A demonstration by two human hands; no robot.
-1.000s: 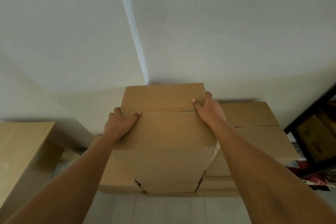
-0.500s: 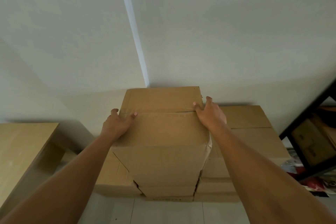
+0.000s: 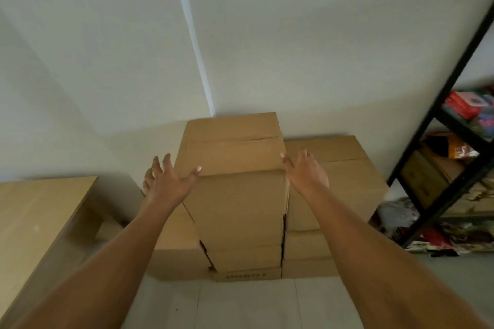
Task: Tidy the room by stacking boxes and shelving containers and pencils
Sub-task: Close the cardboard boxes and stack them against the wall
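A brown cardboard box tops the tall middle stack against the wall corner. My left hand hovers at its left front corner with fingers spread, the thumb just over the box's front edge. My right hand is at the box's right front corner, fingers spread and holding nothing. A lower stack of boxes stands to the right, and another lower stack sits to the left, partly hidden behind my left forearm.
A light wooden table stands at the left. A black metal shelf at the right holds boxes and colourful packets, with bags and clutter on the floor beneath it. Pale floor tiles lie in front of the stacks.
Both hands have come off the top box's upper face and drawn back to its front corners with fingers spread. The view has pulled back and turned right, showing more of the shelf.
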